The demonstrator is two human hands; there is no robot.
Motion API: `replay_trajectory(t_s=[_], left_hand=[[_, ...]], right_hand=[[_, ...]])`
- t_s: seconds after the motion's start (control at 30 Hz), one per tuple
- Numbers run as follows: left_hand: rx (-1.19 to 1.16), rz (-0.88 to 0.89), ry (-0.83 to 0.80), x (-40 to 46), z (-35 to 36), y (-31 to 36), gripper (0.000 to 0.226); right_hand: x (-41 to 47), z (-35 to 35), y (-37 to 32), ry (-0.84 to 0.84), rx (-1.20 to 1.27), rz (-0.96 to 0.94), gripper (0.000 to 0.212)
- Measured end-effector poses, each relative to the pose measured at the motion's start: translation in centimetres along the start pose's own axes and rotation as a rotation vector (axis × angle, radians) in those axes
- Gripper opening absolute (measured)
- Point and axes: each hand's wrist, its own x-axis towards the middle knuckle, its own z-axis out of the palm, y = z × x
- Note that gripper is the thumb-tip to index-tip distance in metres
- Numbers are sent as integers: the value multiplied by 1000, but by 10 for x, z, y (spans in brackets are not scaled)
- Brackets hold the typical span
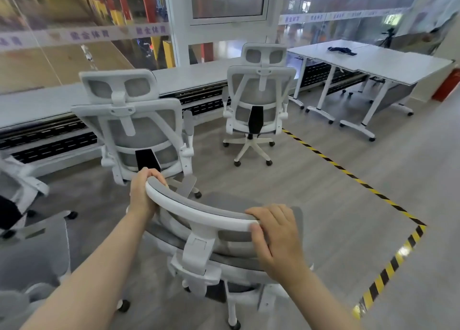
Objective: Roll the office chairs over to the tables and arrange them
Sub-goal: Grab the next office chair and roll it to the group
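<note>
I have both hands on the headrest (199, 214) of the nearest office chair (219, 260), which sits right below me at about 6 o'clock. My left hand (142, 195) wraps its end at 10 o'clock, fingers curled over the top edge; my right hand (275, 232) clamps the other end at 3 o'clock, thumb on the white rim and fingers over the grey mesh.

I judge this chair to be moderately heavy but easy to move on its casters, as long as the push stays low and steady. The headrest sits on a jointed plastic bracket, so it probably flexes or tilts under load; a grip on the stiffer back frame just beneath would steer better. The mesh is soft and offers little to pull on, while the smooth white rim could slip in a sweaty palm.

Further out, a second chair (139, 130) stands just beyond at 11 o'clock, close enough to snag wheels. A third chair (258, 100) stands well apart at 1 o'clock. The tables' white tabletop (378, 61) lies at 2 o'clock, past a line of yellow-black floor tape (348, 175). Something dark lies on it; I cannot make out what.
</note>
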Motion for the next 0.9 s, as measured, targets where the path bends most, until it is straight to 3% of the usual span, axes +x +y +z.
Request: replay_trajectory(t_s=[0.2,0.47,0.67,0.9], left_hand=[[121,20,130,16,-28,13,39],[171,80,69,15,-57,23,31],[453,358,-185,-6,-63,49,38],[952,705,-513,-49,-44,69,38]], right_hand=[[28,24,-11,-105,11,-56,28],[42,37,-30,-167,-13,-5,30],[42,28,-36,-291,-77,55,49],[10,1,-43,-354,-155,162,65]])
